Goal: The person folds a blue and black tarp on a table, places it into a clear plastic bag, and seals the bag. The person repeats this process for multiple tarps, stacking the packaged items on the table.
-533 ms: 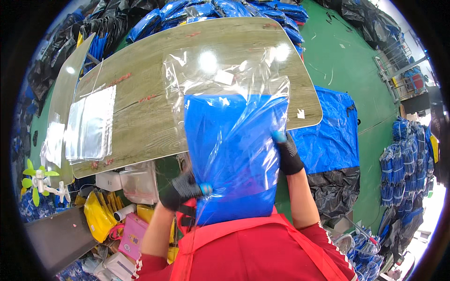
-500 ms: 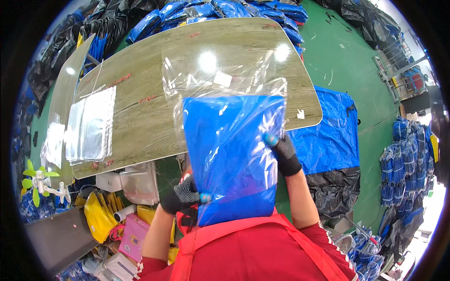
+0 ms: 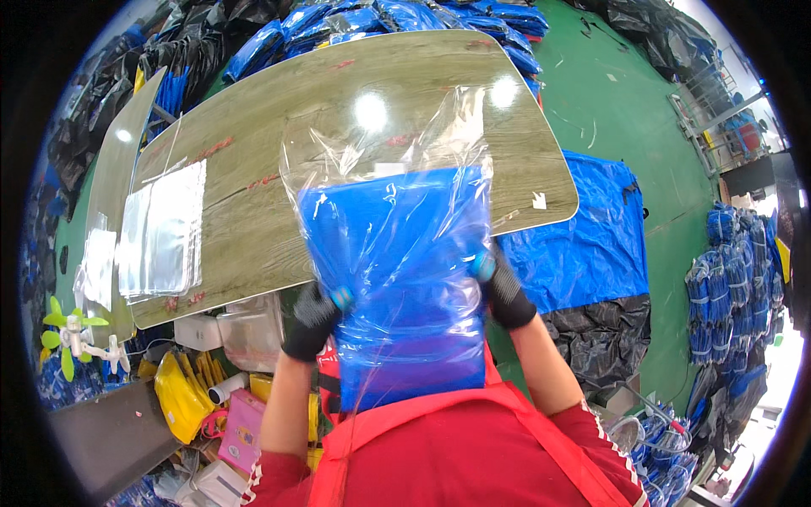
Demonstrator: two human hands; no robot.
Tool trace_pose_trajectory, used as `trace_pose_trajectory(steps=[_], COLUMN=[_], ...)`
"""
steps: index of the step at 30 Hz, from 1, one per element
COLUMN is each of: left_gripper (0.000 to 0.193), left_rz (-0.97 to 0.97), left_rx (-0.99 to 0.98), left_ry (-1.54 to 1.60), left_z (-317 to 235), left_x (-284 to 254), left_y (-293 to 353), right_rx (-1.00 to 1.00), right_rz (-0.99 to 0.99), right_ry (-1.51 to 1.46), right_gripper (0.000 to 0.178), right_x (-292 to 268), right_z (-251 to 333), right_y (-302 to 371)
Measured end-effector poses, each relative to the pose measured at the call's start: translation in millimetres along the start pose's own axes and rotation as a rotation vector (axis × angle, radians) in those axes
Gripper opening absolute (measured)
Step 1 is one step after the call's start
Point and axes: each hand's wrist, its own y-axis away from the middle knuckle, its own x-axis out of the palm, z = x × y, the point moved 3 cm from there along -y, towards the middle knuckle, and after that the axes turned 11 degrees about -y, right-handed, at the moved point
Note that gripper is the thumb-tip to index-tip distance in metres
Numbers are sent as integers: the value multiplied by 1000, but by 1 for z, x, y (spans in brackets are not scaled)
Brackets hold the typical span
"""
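A folded blue sheet (image 3: 397,228) lies inside a clear plastic bag (image 3: 460,127), held in front of my red apron. The bag's loose, see-through end stretches past the sheet over the wood-grain table (image 3: 236,194). My left hand (image 3: 314,317), in a black and grey glove with a light blue thumb tip, grips the bag's left edge. On the opposite edge my right hand (image 3: 505,287), gloved alike, pinches the bag with its blue-tipped thumb on top. Fingers of both hands are partly hidden beneath the bag.
A stack of clear bags (image 3: 165,228) lies at the table's left. Blue packages (image 3: 405,17) are piled beyond it. A blue and black sheet (image 3: 583,237) spreads out to the right. Yellow bags (image 3: 182,397) and a small green fan (image 3: 72,334) stand at lower left.
My left hand has moved up along the bag's left edge, and my right hand slightly down. The bag has shifted left, and its loose end stands up more.
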Motion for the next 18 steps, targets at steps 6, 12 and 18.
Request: trace_pose_trajectory(steps=[6, 12, 18], left_gripper=[69, 79, 61], left_rz=[-143, 206, -122], left_rx=[115, 276, 128], left_ry=[398, -166, 278], left_z=[7, -7, 1], left_x=[-7, -4, -10], left_y=[-6, -3, -24], right_rx=[-111, -31, 130], right_rz=[38, -9, 57], right_ry=[589, 237, 338], right_gripper=[75, 55, 66], right_x=[3, -5, -3], right_z=[-7, -2, 0], right_y=[10, -2, -13])
